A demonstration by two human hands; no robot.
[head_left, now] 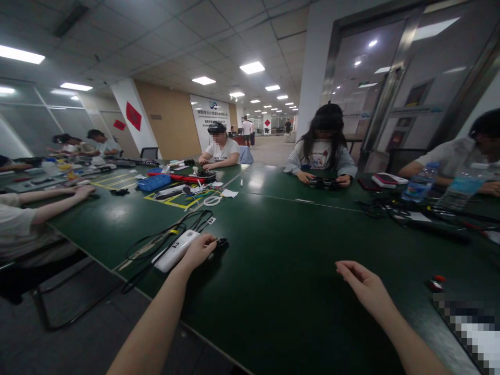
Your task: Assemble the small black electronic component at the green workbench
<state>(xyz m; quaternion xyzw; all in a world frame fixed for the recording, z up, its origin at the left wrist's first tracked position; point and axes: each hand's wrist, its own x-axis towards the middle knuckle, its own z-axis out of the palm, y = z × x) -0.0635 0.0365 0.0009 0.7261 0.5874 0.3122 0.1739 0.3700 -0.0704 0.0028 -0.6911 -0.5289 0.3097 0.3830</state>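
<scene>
A "2" marks the white box (174,252) at eight o'clock, another the paper tag (211,221) toward its two o'clock. Chinese lettering on the wall sign (209,113), at eleven, is too small to read surely.

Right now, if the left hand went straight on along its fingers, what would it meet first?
The small, dark object just ahead of the left hand; they may already touch. Beyond it, the line seems to run over dark green tabletop.

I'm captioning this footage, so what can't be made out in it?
All in the head view:
Black object: partly covered by the left hand, so its full shape is hidden.
Item at lower right: pixelated and cut off by the picture's edge.
Wall sign: its smallest lettering is too tiny to read.
</scene>
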